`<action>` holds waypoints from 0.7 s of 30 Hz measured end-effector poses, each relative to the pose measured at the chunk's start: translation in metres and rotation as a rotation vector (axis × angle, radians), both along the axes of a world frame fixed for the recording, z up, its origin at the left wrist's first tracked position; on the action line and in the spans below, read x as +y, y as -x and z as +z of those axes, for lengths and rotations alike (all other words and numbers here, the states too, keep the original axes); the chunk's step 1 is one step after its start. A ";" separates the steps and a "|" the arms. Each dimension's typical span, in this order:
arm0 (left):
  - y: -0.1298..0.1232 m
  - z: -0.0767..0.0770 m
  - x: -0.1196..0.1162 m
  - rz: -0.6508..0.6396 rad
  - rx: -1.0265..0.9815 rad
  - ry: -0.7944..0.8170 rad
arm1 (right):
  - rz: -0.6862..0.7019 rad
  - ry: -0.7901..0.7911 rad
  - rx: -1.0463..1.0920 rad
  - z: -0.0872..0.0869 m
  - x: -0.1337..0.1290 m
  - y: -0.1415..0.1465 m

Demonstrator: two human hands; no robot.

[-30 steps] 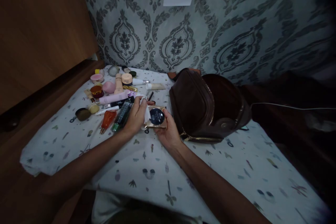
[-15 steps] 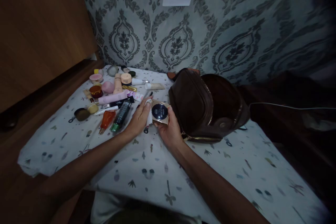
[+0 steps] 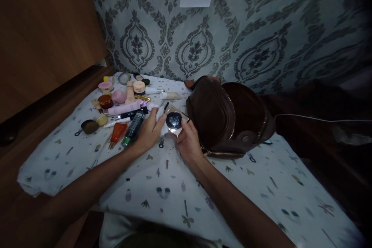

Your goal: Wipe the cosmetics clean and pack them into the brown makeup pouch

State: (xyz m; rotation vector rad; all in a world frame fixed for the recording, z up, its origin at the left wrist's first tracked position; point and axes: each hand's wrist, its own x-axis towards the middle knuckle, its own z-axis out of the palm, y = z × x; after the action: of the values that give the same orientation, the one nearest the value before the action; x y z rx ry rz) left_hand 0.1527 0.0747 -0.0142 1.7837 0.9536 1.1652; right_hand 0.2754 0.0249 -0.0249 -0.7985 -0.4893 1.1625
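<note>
My right hand [image 3: 190, 139] grips a square gold compact [image 3: 174, 121] with a round dark label, thumb on its right edge. My left hand [image 3: 151, 130] is closed on a white wipe [image 3: 162, 124], which lies against the compact's left side. Just left of that hand rest a dark bottle with a green cap [image 3: 134, 128] and an orange bottle [image 3: 117, 133]. A brown leather backpack [image 3: 212, 114] stands close to the right of my right hand, its zipper partly undone.
Cosmetics cover the left part of the cloth: a lilac tube [image 3: 124, 107], a pink sponge [image 3: 119, 96], a brown jar [image 3: 106, 101], a beige jar [image 3: 139, 87] and a cream tube [image 3: 171, 95]. A wooden cabinet [image 3: 52, 38] borders the left; patterned wallpaper [image 3: 194, 46] rises behind.
The compact has turned and tilted in my right hand, moving slightly left. My left hand has shifted with the wipe, which now shows more along the compact's edge.
</note>
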 end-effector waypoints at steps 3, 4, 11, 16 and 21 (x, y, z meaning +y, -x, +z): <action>0.004 0.001 0.007 0.052 -0.019 0.003 | 0.021 -0.014 -0.019 -0.001 0.000 0.000; 0.005 0.001 0.009 0.078 -0.016 0.005 | 0.029 -0.007 -0.026 -0.001 0.000 0.000; 0.008 0.003 0.015 0.088 -0.053 -0.028 | 0.171 0.064 -0.073 0.005 -0.004 -0.001; 0.008 0.001 0.018 0.092 -0.087 0.001 | 0.277 0.129 -0.019 0.009 -0.008 0.000; 0.004 -0.002 0.011 0.142 -0.044 0.046 | 0.262 0.108 0.091 0.009 -0.007 -0.001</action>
State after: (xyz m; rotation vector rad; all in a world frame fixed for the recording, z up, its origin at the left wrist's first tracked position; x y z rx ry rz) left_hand 0.1483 0.0858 -0.0162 1.6693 1.0877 1.2548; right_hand 0.2762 0.0183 -0.0159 -0.7855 -0.4680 1.4721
